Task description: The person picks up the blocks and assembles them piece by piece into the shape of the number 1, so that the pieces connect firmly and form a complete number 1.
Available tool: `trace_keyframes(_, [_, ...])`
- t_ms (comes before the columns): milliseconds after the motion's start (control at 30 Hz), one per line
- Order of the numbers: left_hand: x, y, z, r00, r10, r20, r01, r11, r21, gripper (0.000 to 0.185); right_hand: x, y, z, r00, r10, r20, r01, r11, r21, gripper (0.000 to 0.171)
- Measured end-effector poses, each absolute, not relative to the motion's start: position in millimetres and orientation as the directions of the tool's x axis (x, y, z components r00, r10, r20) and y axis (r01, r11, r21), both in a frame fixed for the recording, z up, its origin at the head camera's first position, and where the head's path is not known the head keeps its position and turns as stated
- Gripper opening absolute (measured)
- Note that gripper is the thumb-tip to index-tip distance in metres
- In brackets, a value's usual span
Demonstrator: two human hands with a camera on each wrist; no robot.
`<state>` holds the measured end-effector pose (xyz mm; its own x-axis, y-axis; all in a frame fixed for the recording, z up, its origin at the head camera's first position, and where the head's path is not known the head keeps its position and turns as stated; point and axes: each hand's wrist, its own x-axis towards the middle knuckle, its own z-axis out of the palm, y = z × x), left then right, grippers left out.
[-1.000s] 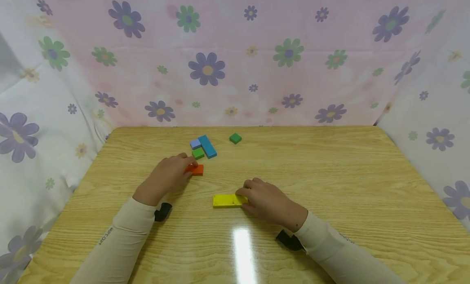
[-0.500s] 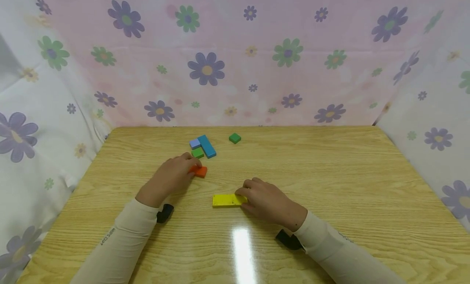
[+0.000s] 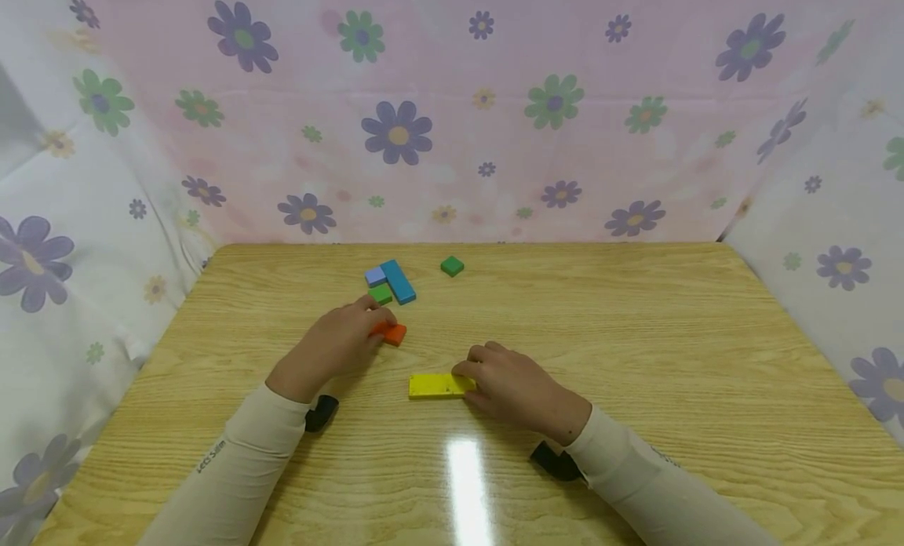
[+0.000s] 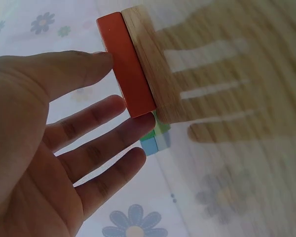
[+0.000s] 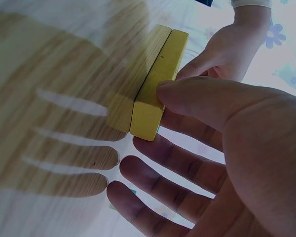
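An orange block (image 3: 395,334) lies on the wooden table (image 3: 636,334), left of centre. My left hand (image 3: 342,338) pinches it at its left end. In the left wrist view the thumb and one finger of the left hand (image 4: 64,128) touch opposite sides of the orange block (image 4: 128,69). A flat yellow bar (image 3: 434,385) lies nearer to me at the table's middle. My right hand (image 3: 508,385) holds its right end. In the right wrist view the right hand (image 5: 222,133) has its thumb on one face of the yellow bar (image 5: 160,84) and its fingers spread behind it.
Behind the orange block sit a long blue block (image 3: 399,281), a small lilac block (image 3: 375,276) and a green block (image 3: 380,294), close together. Another green block (image 3: 452,265) lies apart, farther back. Flowered cloth walls surround the table on three sides.
My left hand has slid the orange block to the right and a little toward me, away from the green block. The right hand and yellow bar have stayed put.
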<state>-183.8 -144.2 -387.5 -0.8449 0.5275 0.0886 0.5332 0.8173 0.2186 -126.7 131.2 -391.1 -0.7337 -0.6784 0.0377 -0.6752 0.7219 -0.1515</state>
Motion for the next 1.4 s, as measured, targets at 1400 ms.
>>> trace_keyframes(1400, [-174.5, -125.9, -385.4, -0.808, 0.583, 0.089, 0.589, 0.792, 0.157, 0.03, -126.5, 130.1, -389.9, -0.733, -0.68, 0.013, -0.674, 0.723, -0.151, 0.029])
